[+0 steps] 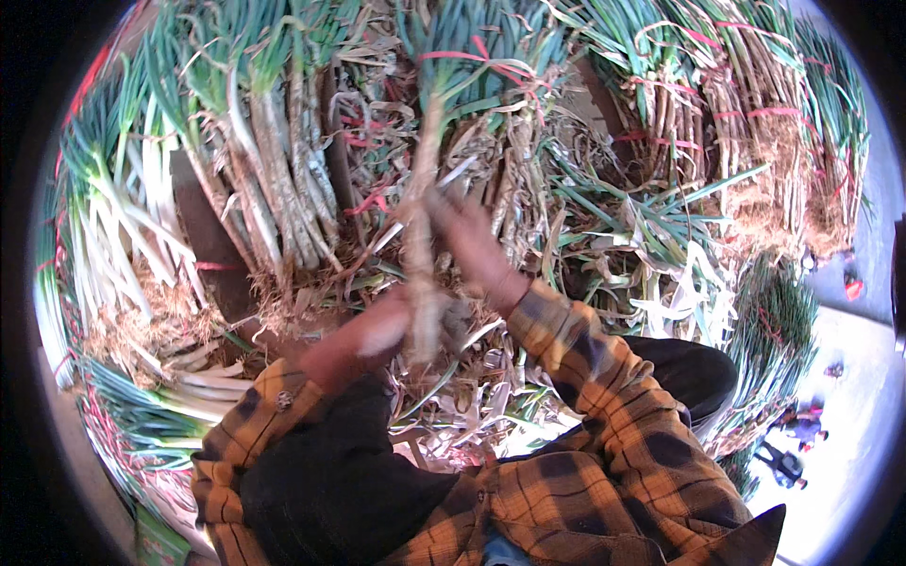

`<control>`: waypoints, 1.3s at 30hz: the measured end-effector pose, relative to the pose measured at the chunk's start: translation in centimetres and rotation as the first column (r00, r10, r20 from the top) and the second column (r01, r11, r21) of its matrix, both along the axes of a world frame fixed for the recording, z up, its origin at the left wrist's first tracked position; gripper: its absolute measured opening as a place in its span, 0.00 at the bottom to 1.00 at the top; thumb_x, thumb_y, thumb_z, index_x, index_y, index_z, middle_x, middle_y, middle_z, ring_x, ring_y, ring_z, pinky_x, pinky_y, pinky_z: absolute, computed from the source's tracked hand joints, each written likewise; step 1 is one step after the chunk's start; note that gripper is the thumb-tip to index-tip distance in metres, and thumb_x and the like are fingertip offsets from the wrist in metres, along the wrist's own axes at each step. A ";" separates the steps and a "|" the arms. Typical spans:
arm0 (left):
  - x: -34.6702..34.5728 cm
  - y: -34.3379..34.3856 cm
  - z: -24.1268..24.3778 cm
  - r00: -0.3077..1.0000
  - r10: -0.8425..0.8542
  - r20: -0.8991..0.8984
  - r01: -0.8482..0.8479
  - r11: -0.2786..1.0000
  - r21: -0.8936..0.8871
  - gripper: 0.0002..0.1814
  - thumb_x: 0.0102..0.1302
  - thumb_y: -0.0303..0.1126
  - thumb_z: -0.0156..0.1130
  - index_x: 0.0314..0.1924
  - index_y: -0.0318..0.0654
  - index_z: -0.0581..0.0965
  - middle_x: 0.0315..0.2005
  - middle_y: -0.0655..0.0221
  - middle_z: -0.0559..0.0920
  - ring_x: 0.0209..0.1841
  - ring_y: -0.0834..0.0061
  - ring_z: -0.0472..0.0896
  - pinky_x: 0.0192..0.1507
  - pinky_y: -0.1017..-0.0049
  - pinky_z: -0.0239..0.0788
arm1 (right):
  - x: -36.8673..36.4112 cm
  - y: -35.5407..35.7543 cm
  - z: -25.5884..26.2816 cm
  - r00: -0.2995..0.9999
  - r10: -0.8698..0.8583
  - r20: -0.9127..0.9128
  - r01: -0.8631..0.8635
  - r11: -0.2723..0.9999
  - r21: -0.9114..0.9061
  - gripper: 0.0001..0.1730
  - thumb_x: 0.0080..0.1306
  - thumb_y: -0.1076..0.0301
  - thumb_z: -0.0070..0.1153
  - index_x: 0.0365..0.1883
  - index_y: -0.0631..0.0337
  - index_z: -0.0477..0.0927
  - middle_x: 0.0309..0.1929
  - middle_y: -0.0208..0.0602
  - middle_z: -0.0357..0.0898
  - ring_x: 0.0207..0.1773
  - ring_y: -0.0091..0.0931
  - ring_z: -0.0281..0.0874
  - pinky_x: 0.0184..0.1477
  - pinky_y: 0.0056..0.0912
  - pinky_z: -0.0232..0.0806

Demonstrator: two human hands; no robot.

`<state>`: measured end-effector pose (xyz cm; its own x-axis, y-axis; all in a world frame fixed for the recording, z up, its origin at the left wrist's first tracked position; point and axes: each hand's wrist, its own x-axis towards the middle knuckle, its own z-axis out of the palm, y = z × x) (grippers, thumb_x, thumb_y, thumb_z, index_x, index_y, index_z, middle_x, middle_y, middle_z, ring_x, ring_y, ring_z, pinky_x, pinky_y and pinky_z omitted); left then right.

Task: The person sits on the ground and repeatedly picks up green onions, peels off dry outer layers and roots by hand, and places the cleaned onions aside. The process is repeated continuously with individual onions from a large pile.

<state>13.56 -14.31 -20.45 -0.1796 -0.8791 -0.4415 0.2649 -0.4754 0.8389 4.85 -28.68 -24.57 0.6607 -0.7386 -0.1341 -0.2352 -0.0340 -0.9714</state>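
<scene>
A long green onion with a pale brown stalk stands nearly upright before me, blurred by motion. My left hand grips it near the root end, and some of those fingers are hidden behind the stalk. Higher up, my right hand is at the stalk's right side, its fingertips blurred against it. Whether these fingers close on the stalk or on a loose leaf cannot be made out. Beyond the hands lies a bundle of green onions tied with pink-red tape. Dry husks and roots litter the ground beneath.
Untied, soil-marked green onions lean at the upper left, beside cleaner white-stalked ones. Tied bundles line the upper right. A heap of stripped leaves lies right of my hands. People are visible far off at the lower right.
</scene>
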 end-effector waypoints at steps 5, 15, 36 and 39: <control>5.6 1.2 -1.3 0.796 0.603 -0.060 -0.561 0.771 0.302 0.33 0.67 0.56 0.39 0.54 0.29 0.67 0.36 0.55 0.74 0.34 0.69 0.71 0.32 0.73 0.66 | -7.4 -4.5 -3.9 0.906 -0.195 -0.377 0.183 0.981 -0.067 0.30 0.63 0.46 0.49 0.41 0.71 0.70 0.36 0.42 0.77 0.36 0.37 0.76 0.39 0.41 0.69; 5.6 0.0 3.6 0.698 0.516 -0.496 -0.434 0.856 0.280 0.29 0.69 0.51 0.37 0.52 0.29 0.68 0.16 0.66 0.72 0.08 0.78 0.63 0.10 0.80 0.56 | -9.6 -7.2 -7.8 0.720 -0.335 -0.608 -0.014 0.869 -0.495 0.22 0.47 0.64 0.61 0.36 0.66 0.68 0.26 0.48 0.72 0.34 0.43 0.76 0.33 0.42 0.71; 5.6 2.6 11.3 0.824 0.567 0.005 -0.547 0.791 0.273 0.11 0.67 0.32 0.44 0.43 0.30 0.67 0.14 0.72 0.63 0.06 0.82 0.56 0.08 0.83 0.45 | 6.2 2.3 -14.9 0.887 -0.434 -0.158 0.356 0.425 0.832 0.12 0.62 0.64 0.47 0.36 0.62 0.77 0.28 0.37 0.76 0.25 0.29 0.70 0.27 0.28 0.67; 6.0 2.5 11.0 0.809 0.585 -0.058 -0.554 0.792 0.258 0.10 0.67 0.32 0.44 0.41 0.31 0.67 0.14 0.71 0.63 0.06 0.82 0.57 0.08 0.83 0.45 | 6.8 -2.4 -10.7 0.896 -0.361 -0.258 0.380 0.325 0.866 0.11 0.64 0.66 0.48 0.40 0.63 0.72 0.37 0.39 0.76 0.35 0.28 0.74 0.32 0.34 0.72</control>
